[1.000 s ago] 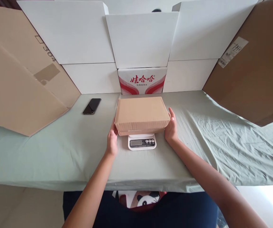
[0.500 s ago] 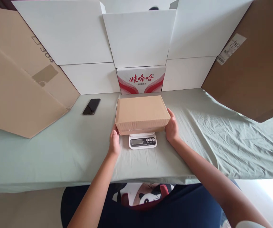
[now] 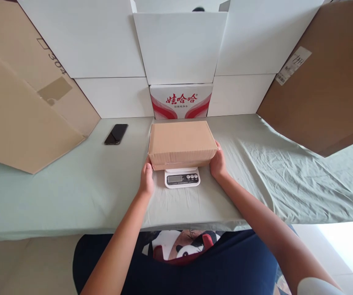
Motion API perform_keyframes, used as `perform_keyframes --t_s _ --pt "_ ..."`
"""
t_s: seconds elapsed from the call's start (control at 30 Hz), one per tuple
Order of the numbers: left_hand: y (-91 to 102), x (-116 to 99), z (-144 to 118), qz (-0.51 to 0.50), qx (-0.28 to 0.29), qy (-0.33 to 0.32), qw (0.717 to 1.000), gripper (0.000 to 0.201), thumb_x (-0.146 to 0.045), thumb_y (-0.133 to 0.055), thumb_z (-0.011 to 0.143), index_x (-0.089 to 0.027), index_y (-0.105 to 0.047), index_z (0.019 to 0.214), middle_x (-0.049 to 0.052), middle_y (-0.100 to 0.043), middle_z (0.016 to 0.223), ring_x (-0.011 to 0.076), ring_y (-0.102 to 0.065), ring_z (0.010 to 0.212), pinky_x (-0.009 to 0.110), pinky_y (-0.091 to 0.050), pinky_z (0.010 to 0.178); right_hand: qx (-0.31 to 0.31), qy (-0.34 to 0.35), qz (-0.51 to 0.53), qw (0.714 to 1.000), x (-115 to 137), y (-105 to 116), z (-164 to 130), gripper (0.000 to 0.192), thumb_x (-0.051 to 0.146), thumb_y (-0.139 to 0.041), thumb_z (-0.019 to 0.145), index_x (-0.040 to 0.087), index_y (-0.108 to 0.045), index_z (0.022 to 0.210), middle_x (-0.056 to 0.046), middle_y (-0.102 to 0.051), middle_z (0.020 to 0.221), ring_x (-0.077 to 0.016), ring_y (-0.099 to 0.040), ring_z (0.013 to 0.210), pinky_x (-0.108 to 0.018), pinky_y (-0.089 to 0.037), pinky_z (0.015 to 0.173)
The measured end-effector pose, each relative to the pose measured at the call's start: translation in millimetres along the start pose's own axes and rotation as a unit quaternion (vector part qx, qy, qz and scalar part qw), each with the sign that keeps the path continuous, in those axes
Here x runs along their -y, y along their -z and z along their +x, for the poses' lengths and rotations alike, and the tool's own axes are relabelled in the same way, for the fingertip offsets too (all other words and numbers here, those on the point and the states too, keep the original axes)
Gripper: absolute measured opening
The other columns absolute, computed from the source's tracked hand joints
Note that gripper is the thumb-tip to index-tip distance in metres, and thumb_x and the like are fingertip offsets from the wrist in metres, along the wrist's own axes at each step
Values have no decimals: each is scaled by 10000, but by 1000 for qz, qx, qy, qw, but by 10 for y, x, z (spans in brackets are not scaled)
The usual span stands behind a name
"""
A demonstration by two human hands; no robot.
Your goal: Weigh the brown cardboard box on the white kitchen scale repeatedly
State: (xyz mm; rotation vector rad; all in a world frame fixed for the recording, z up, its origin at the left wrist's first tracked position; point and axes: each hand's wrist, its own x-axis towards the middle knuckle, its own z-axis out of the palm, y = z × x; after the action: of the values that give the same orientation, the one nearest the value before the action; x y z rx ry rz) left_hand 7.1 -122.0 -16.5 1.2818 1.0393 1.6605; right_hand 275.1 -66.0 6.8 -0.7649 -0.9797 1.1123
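A closed brown cardboard box [image 3: 181,141] rests on a small white digital scale [image 3: 182,178] in the middle of the table. My left hand [image 3: 147,179] presses against the box's left near corner. My right hand [image 3: 217,162] cups the box's right side. Both hands grip the box between them. The scale's display and buttons show just below the box's front edge.
A green cloth [image 3: 71,188] covers the table. A black phone [image 3: 116,134] lies at the left rear. White cartons [image 3: 179,47] and a red-printed box [image 3: 181,101] line the back. Large brown cardboard sheets lean at the left [image 3: 25,110] and right [image 3: 324,90].
The view has shifted slightly, and both hands have slid a little closer along the box's sides. The box stays on the scale.
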Motion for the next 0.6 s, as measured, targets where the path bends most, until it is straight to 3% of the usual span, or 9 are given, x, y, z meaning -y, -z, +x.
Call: perform_keyframes --t_s 0.2,0.6 --pt "-7 0 17 9 3 -3 1000 766 -794 -384 918 -233 -620 1382 138 -609 1490 308 -508 1452 467 -357 1225 6 5 -19 1000 2 -23 31 595 626 -575 852 261 -608 1320 -42 -694 1399 -321 -596 1372 -500 -495 1142" --pt "-28 -65 23 15 15 4 1000 762 -819 -396 896 -256 -650 1342 127 -633 1459 320 -513 1451 463 -394 1205 -1 0 -54 999 -49 -3 92 709 768 -464 869 264 -598 1349 -47 -693 1399 -322 -603 1378 -498 -528 1114"
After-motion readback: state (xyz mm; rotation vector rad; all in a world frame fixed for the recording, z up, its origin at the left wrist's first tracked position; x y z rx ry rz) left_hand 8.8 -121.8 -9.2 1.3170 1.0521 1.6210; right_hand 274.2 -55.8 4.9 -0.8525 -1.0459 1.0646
